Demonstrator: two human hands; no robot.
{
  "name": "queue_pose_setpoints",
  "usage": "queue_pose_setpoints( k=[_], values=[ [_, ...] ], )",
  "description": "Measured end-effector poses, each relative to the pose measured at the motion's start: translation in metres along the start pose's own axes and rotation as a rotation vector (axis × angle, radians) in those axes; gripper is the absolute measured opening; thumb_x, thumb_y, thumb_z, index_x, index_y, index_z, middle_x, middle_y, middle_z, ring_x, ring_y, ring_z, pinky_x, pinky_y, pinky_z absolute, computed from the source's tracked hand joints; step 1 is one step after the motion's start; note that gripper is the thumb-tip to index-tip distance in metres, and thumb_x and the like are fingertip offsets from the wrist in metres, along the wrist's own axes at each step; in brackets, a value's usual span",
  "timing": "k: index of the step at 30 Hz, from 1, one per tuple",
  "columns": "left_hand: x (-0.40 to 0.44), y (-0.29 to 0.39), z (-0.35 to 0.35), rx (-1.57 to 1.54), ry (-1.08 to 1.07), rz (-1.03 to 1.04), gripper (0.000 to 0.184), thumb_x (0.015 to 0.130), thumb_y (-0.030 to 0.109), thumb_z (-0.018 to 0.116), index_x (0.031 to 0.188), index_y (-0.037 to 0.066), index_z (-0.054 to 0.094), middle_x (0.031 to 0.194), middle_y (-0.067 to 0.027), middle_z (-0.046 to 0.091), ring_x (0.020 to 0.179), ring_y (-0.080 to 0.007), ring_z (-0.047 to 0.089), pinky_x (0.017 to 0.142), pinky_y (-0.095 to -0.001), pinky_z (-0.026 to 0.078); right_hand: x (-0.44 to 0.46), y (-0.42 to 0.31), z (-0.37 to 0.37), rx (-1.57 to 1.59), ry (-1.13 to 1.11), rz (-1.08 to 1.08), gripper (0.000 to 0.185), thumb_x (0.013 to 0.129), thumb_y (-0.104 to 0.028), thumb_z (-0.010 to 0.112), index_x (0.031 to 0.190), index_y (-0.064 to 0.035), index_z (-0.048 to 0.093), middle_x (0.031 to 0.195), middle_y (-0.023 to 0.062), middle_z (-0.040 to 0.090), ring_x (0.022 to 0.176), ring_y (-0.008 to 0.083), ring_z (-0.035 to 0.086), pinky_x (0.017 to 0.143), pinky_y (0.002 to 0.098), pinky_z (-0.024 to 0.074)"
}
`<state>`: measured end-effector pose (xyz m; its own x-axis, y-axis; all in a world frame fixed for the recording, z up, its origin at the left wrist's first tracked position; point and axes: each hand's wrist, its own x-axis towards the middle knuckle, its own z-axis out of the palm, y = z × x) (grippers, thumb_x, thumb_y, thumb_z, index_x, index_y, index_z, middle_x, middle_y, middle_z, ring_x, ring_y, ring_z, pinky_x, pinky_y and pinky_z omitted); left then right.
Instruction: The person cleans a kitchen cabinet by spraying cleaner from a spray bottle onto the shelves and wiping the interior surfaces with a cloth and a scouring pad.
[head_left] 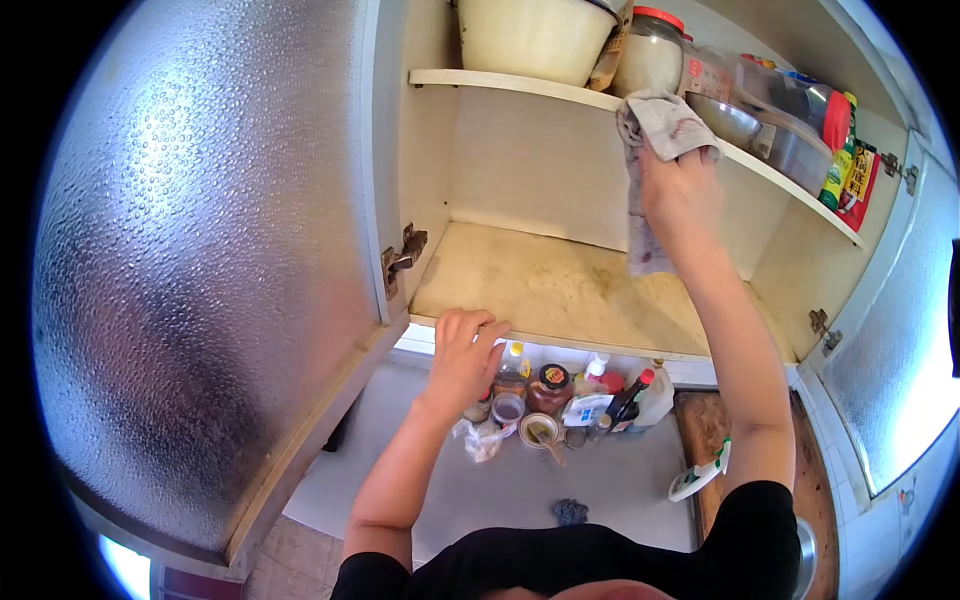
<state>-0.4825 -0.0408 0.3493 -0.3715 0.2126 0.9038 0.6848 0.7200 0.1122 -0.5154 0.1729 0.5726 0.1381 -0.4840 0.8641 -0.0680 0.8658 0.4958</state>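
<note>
My right hand (682, 200) is closed on a grey-white cloth (668, 125), which it holds against the front edge of the upper shelf (540, 88). Part of the cloth hangs down below the hand. My left hand (465, 350) rests at the front edge of the cabinet's lower board (530, 285), its fingers bent and apart, with nothing in them. Brownish stains mark that board. Above the shelf edge, near the cloth, stand a red-lidded jar (650, 55) and a metal bowl (724, 120).
Frosted glass doors stand open at left (200, 250) and right (890, 350). A cream pot (535, 38) and plastic containers (795, 150) fill the upper shelf. Below, bottles and jars (549, 390), a spray bottle (698, 478) and a dark scrubber (570, 512) are on the counter (470, 500).
</note>
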Motion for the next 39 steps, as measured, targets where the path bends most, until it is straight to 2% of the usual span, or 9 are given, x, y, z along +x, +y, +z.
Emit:
queue_pose_setpoints(
  k=[13,17,22,23,26,32,35,36,39],
  values=[
    [-0.001,-0.002,-0.002,-0.02,-0.029,0.021,0.038,0.065,0.002,0.066,0.101,0.008,0.056,0.099,-0.0103,0.048,0.094,-0.0299,0.046,0.088,-0.0465,0.035,0.088,-0.13,0.046,0.404,-0.101,0.036,0.022,0.072,-0.011,0.054,0.092,-0.0038,0.06,0.097,0.0162,0.055,0.091,0.0309,0.056,0.073,0.0388,0.0499],
    [-0.001,0.002,-0.002,-0.019,-0.046,0.0,0.039,0.065,0.004,0.068,0.102,0.009,0.056,0.103,-0.0098,0.047,0.099,-0.0312,0.045,0.094,-0.0475,0.032,0.089,-0.128,0.037,1.127,-0.053,0.403,0.036,0.088,-0.019,0.046,0.118,-0.0017,0.052,0.105,0.0218,0.053,0.097,0.037,0.052,0.084,0.0394,0.0435],
    [-0.007,0.001,0.002,-0.028,-0.084,-0.04,0.038,0.068,0.003,0.066,0.104,0.008,0.055,0.106,-0.0108,0.047,0.107,-0.0328,0.043,0.1,-0.0523,0.026,0.065,-0.193,0.055,1.318,0.147,0.414,0.045,0.09,-0.021,0.045,0.13,-0.0011,0.04,0.108,0.0264,0.054,0.1,0.0398,0.052,0.088,0.0404,0.0408],
    [-0.009,0.007,-0.001,-0.005,-0.076,-0.043,0.038,0.068,0.003,0.064,0.104,0.008,0.055,0.107,-0.0121,0.047,0.106,-0.033,0.044,0.1,-0.0535,0.025,0.054,-0.201,0.053,1.347,0.209,0.405,0.046,0.09,-0.021,0.045,0.131,-0.0011,0.039,0.108,0.027,0.055,0.1,0.0402,0.053,0.088,0.0411,0.0406],
    [-0.021,0.027,-0.006,0.047,-0.058,-0.061,0.038,0.068,0.001,0.061,0.105,0.007,0.055,0.111,-0.0147,0.047,0.108,-0.0342,0.044,0.101,-0.0556,0.024,-0.003,-0.206,0.031,1.353,-0.323,0.372,0.045,0.089,-0.021,0.045,0.13,-0.0016,0.04,0.105,0.0271,0.056,0.096,0.0424,0.055,0.088,0.0422,0.0407],
    [-0.088,0.05,0.001,-0.136,-0.125,-0.105,0.033,0.068,-0.001,0.061,0.101,0.007,0.058,0.114,-0.0147,0.048,0.109,-0.0351,0.045,0.097,-0.0528,0.031,0.084,-0.166,0.02,1.342,-0.438,0.521,0.043,0.088,-0.02,0.047,0.127,-0.0012,0.043,0.108,0.0275,0.054,0.093,0.0414,0.055,0.08,0.0444,0.0417],
    [-0.115,0.06,-0.002,-0.218,-0.187,-0.151,0.027,0.069,-0.001,0.062,0.096,0.005,0.06,0.109,-0.0142,0.051,0.102,-0.0332,0.049,0.089,-0.0451,0.04,0.053,-0.195,0.057,1.182,0.131,0.376,0.042,0.088,-0.021,0.047,0.127,-0.0084,0.044,0.094,0.0244,0.058,0.08,0.037,0.058,0.067,0.0478,0.0455],
    [-0.122,0.063,-0.008,-0.234,-0.195,-0.177,0.024,0.071,0.0,0.062,0.094,0.004,0.061,0.105,-0.014,0.053,0.097,-0.0324,0.051,0.084,-0.0416,0.042,0.033,-0.191,0.045,1.279,-0.135,0.339,0.042,0.089,-0.017,0.045,0.126,0.002,0.043,0.109,0.0243,0.051,0.101,0.0366,0.049,0.084,0.0404,0.0395],
    [-0.157,0.063,-0.019,-0.241,-0.224,-0.26,0.018,0.073,0.001,0.062,0.091,0.003,0.062,0.098,-0.0137,0.057,0.088,-0.0311,0.055,0.077,-0.0363,0.046,-0.013,-0.175,0.073,1.161,-0.254,0.15,0.041,0.089,-0.016,0.044,0.124,0.0041,0.042,0.105,0.0206,0.051,0.1,0.0343,0.049,0.089,0.0378,0.0389]
  ],
)
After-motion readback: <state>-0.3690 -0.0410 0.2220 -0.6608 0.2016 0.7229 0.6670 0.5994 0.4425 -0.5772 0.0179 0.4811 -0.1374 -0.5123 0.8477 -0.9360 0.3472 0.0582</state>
